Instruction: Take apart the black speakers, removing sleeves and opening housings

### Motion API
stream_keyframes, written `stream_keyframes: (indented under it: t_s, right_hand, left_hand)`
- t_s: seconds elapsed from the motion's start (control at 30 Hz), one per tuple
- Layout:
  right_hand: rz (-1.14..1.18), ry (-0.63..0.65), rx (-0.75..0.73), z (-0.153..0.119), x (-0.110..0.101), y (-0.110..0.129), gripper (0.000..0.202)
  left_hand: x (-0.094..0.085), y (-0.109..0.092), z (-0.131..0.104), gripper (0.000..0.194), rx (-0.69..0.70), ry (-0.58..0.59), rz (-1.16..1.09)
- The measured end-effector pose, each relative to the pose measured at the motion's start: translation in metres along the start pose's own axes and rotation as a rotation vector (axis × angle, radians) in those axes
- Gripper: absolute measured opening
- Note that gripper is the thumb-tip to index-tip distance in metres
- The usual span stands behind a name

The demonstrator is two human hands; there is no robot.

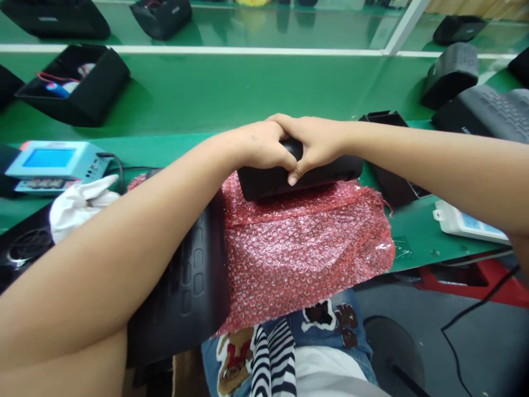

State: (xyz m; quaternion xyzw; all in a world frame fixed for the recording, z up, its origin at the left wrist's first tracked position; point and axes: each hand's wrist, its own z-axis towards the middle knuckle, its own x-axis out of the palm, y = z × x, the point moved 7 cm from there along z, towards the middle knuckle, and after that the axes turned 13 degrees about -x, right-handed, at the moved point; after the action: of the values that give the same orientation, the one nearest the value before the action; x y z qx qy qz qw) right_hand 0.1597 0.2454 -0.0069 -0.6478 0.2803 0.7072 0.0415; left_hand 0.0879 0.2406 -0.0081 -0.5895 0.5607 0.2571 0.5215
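Observation:
My left hand (pixel 264 146) and my right hand (pixel 316 140) meet over a black speaker housing (pixel 264 184), thumbs crossing at its front. Both are closed on it, with most fingers hidden behind. A dark rounded part (pixel 292 148) shows between the hands; I cannot make out what it is. Beneath the housing a sheet of red bubble wrap (pixel 306 248) covers the bench and hangs to its front edge. Under my left forearm lies a black moulded piece with raised oblong shapes (pixel 194 286), beside the wrap.
An open black box with wires (pixel 78 88) stands on the green bench (pixel 185 94) at the left. Nearer are a light-blue device with a screen (pixel 58 162) and a crumpled white bag (pixel 78 207). Dark grey speakers (pixel 452 74) and a white device (pixel 471 220) are at the right.

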Motion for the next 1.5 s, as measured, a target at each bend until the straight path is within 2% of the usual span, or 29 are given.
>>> stream_keyframes:
  t_s: [0.23,0.4,0.57,0.67,0.87,1.03,1.2,1.37,1.5]
  right_hand:
    - [-0.049,0.012,0.045,-0.004,0.0,0.001,0.092]
    - [0.009,0.001,0.05,-0.002,-0.002,-0.002,0.106]
    - [0.118,-0.026,0.024,0.001,-0.002,-0.002,0.103]
    - [0.146,-0.043,0.024,0.002,-0.002,-0.004,0.103]
    - [0.128,-0.052,0.004,0.003,-0.002,-0.004,0.113]
    - [0.142,-0.061,-0.008,0.003,-0.003,-0.002,0.112]
    - [0.108,-0.036,0.012,0.002,-0.002,-0.003,0.125]
    - [0.145,-0.109,-0.031,0.003,-0.001,-0.01,0.116]
    - [0.18,-0.121,-0.026,0.003,0.002,-0.016,0.106]
  left_hand:
    - [0.002,0.002,0.002,0.085,-0.021,0.015,-0.002]
    - [0.001,0.003,0.004,0.086,-0.024,0.015,0.02]
    - [-0.002,-0.001,-0.001,0.084,0.011,0.024,0.047]
    - [-0.003,-0.001,-0.003,0.084,-0.013,0.023,0.062]
    - [-0.002,0.001,0.001,0.086,-0.027,0.008,0.038]
    - [-0.001,0.005,0.003,0.087,-0.041,0.005,0.017]
    - [-0.001,0.004,0.002,0.088,-0.048,0.0,0.016]
    - [-0.001,0.005,0.004,0.092,-0.032,-0.017,0.011]
    - [-0.001,0.004,0.004,0.089,-0.035,-0.024,0.045]
